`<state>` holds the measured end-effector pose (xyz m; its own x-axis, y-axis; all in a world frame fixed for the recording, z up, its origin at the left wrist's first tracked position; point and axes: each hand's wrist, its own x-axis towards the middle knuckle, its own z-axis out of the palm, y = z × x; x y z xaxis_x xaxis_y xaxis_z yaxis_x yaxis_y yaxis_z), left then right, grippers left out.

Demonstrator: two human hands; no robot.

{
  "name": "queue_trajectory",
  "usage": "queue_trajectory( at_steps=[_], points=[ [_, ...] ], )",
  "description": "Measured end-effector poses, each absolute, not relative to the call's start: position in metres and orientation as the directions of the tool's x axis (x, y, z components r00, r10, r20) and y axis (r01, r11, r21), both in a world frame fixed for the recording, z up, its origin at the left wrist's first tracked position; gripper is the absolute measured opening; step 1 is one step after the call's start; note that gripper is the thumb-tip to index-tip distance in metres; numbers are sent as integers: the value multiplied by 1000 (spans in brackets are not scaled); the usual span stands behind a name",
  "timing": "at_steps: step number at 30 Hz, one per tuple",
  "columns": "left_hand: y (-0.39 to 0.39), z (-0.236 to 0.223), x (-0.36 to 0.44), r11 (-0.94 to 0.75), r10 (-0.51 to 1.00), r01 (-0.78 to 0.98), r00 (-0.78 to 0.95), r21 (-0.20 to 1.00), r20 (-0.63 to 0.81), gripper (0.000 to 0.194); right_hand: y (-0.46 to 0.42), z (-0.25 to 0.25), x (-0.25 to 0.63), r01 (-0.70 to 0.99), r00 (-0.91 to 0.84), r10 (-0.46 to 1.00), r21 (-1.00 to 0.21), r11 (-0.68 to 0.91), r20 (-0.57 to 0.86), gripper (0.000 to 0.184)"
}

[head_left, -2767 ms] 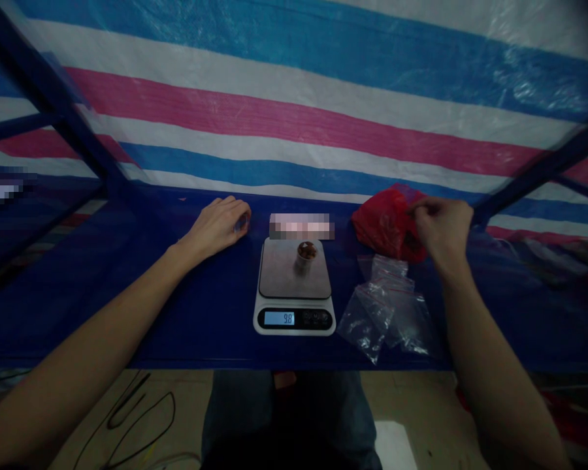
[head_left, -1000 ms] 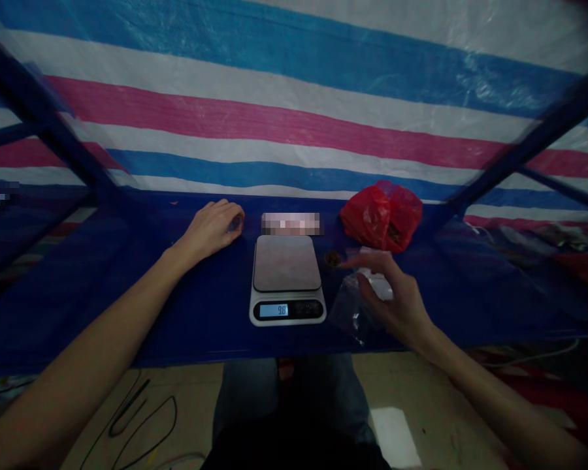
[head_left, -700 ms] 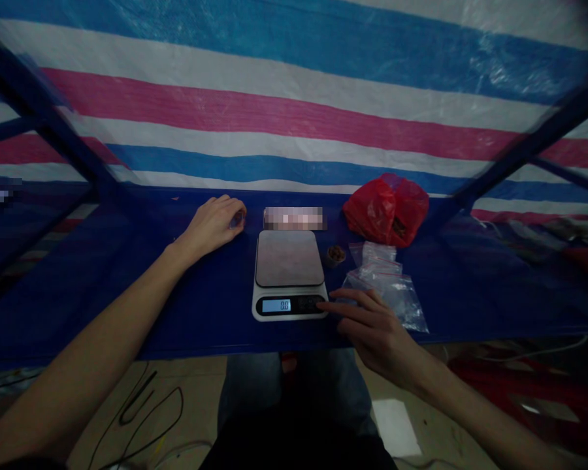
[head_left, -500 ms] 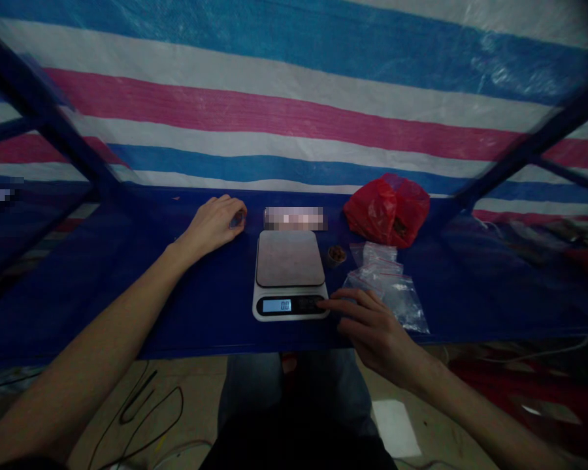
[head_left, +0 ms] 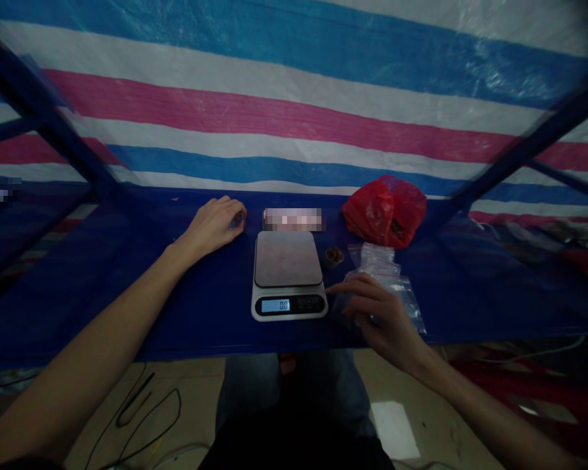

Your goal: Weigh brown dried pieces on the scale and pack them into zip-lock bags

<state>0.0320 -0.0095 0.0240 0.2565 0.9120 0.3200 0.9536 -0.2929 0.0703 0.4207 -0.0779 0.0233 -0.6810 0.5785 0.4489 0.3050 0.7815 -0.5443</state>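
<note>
A white kitchen scale with a bare grey platform and a lit display stands on the blue-covered table. My right hand hovers just right of the scale's front, over a pile of clear zip bags; its fingers are spread and loosely curved, holding nothing. A small cup of brown pieces sits on the table between the scale and the bags. My left hand rests on the table left of the scale, fingers curled round something small I cannot make out.
A red plastic bag lies behind the zip bags. Dark blue frame bars slant up on both sides against a striped tarpaulin. Cables lie on the floor below the table edge.
The cup came off the scale and now sits to its right. My right hand left the red bag, touched the scale's buttons as the display went to zero, then drew back over the zip bags.
</note>
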Motion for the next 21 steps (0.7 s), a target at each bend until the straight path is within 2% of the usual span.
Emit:
queue_trajectory(
  at_steps=[4, 8, 10, 16, 21],
  points=[
    [-9, 23, 32, -302, 906, 951, 264, 66, 330, 14, -40, 27, 425, 465, -478, 709, -535, 705, 519, 26],
    [-9, 22, 31, -306, 904, 950, 272, 58, 329, 13, -9, 21, 422, 517, -502, 764, -567, 641, 405, 60],
    [-8, 21, 31, -311, 902, 949, 275, 58, 333, 13, -3, 16, 417, 526, -511, 780, -586, 616, 361, 68],
    [-8, 20, 31, -315, 901, 947, 280, 56, 331, 13, -5, 6, 407, 538, -435, 814, -614, 578, 385, 68],
    [-9, 21, 33, -335, 896, 941, 300, 55, 328, 12, -6, 22, 399, 496, -416, 801, -630, 597, 431, 65]
  ],
)
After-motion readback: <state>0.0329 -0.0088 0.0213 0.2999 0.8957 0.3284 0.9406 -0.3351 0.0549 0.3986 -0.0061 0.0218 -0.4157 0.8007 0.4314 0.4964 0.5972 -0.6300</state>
